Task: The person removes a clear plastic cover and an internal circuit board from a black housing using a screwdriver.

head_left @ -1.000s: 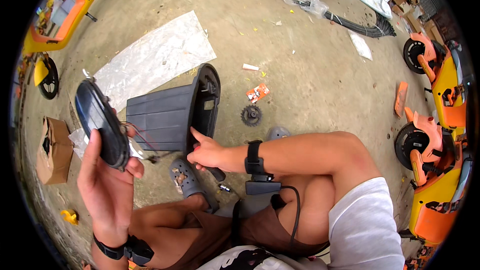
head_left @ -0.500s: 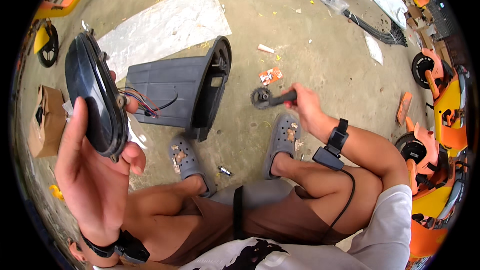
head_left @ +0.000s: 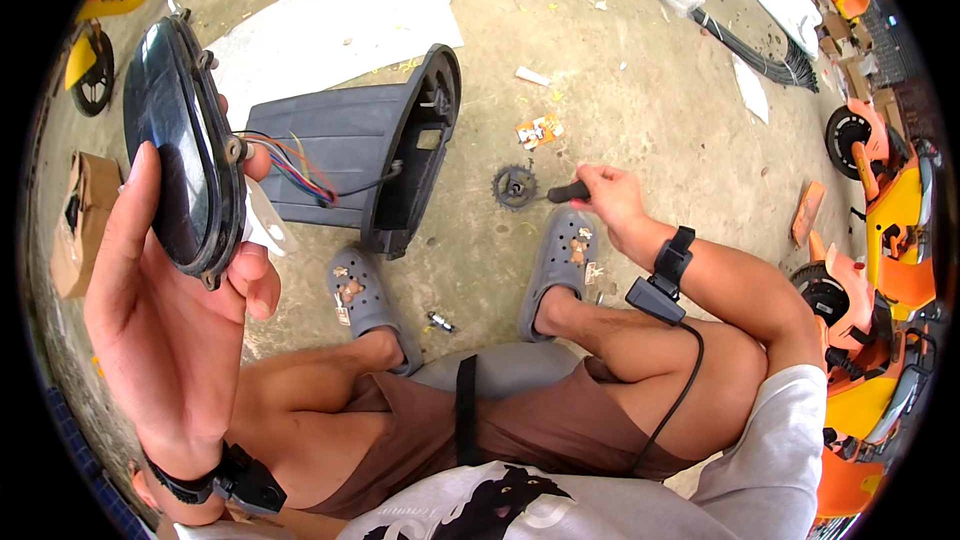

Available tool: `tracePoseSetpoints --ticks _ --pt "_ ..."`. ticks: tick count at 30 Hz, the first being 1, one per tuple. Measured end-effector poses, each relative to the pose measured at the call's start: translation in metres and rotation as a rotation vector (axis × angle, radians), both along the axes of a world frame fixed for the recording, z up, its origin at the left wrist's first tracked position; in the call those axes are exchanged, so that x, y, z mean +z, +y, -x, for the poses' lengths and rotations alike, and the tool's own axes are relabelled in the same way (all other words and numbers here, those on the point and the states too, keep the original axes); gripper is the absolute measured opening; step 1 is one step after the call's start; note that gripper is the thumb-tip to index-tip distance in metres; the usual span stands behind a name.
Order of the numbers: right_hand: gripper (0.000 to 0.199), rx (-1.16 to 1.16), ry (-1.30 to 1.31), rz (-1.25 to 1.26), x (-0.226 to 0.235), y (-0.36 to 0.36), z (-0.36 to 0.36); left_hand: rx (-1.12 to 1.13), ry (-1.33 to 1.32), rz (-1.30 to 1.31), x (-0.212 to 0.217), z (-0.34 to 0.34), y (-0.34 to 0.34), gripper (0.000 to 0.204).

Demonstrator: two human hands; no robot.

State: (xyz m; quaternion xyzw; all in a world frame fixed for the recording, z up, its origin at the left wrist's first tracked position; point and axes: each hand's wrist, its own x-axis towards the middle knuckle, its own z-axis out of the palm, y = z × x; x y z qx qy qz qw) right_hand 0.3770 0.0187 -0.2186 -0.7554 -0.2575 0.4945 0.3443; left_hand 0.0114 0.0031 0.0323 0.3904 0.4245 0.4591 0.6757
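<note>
My left hand (head_left: 170, 340) is raised at the left, thumb in front and fingers behind, closed around a glossy black oval display panel (head_left: 170, 130). Its face tilts to the left, and mounting lugs line its edge. Coloured wires (head_left: 295, 175) run from behind it toward a dark grey plastic housing (head_left: 330, 145) lying on the floor. My right hand (head_left: 617, 202) reaches forward, closed on the black handle of what looks like a screwdriver (head_left: 568, 192). Just left of its tip is a round black toothed piece (head_left: 515, 188). Whether the tip touches it, I cannot tell.
A white sheet (head_left: 340, 15) lies beyond the housing. An orange-white packet (head_left: 540, 131) and a small white tube (head_left: 532, 76) are ahead. A cardboard box (head_left: 88, 225) stands left; a cable bundle (head_left: 750, 55) lies far right. Orange-yellow vehicles (head_left: 890, 220) line the right side.
The black handle has drawn back a little to the right, away from the toothed piece. My left hand still grips the panel. The whole view has shifted slightly.
</note>
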Motion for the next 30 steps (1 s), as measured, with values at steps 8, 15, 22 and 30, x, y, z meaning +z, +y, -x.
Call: tracePoseSetpoints --ticks 8,15,22,30 --pt "0.031 -0.056 0.058 -0.185 0.009 0.010 0.002 0.156 0.049 0.039 0.004 -0.018 -0.003 0.043" --pt "0.027 -0.006 -0.125 -0.072 -0.008 0.007 -0.015 0.196 0.060 0.084 0.003 -0.027 -0.001 0.045" --pt "0.023 0.143 0.011 0.126 -0.004 -0.002 0.005 0.292 0.124 0.113 0.004 -0.039 -0.001 0.045" --pt "0.015 0.191 -0.014 -0.027 0.004 0.031 -0.017 0.207 0.135 0.088 0.000 -0.030 -0.002 0.043"
